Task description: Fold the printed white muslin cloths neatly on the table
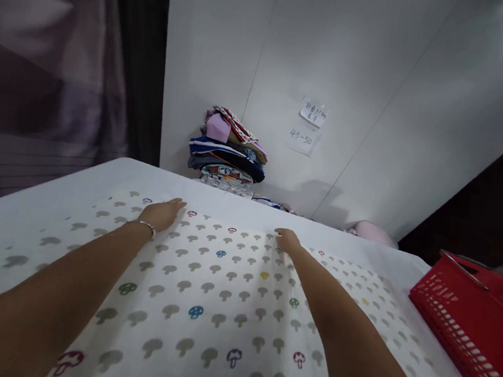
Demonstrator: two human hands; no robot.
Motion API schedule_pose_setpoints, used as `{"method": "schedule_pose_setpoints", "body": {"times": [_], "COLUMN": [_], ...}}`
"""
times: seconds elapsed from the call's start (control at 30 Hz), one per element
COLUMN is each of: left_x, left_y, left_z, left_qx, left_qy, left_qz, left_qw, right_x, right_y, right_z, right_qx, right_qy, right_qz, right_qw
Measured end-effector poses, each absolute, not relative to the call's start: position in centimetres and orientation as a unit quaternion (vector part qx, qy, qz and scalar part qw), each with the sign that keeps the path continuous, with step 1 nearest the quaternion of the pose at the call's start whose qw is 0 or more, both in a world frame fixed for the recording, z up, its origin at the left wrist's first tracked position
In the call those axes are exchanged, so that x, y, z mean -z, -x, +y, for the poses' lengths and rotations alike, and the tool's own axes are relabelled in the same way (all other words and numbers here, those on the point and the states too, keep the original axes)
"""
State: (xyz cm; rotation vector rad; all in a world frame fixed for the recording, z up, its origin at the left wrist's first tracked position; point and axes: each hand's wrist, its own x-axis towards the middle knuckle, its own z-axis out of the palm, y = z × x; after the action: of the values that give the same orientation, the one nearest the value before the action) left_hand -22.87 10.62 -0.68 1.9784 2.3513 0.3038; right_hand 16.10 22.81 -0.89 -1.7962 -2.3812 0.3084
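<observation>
A white cloth (204,300) printed with grey mushrooms and a few coloured ones lies spread over the white table. Near its far edge rests my left hand (164,213), fingers stretched forward and slightly apart, with a thin bracelet (146,225) at the wrist. Farther right, my right hand (288,241) touches the same far edge, its fingers extended leftward and partly hidden from view. A shallow crease runs down the cloth from beside the right hand. Both arms reach across the fabric.
A red plastic basket (471,319) stands at the table's right side. Beyond the far table edge (214,199) is a stack of folded fabrics (228,150) against a white wall. Handwritten paper notes (313,113) hang there. A purplish curtain (43,70) hangs at the left.
</observation>
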Motion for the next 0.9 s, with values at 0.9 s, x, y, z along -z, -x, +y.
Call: {"method": "schedule_pose_setpoints", "body": {"times": [0.9], "left_x": [2.0], "left_y": [27.1], "left_z": [4.5], "left_qx": [-0.079], "left_qy": [-0.563], "left_qz": [0.822], "left_qw": [-0.048], "right_x": [3.5], "right_y": [-14.8], "right_z": [18.6], "right_qx": [-0.041], "right_qy": [0.522], "right_qz": [-0.847], "right_qw": [0.092]}}
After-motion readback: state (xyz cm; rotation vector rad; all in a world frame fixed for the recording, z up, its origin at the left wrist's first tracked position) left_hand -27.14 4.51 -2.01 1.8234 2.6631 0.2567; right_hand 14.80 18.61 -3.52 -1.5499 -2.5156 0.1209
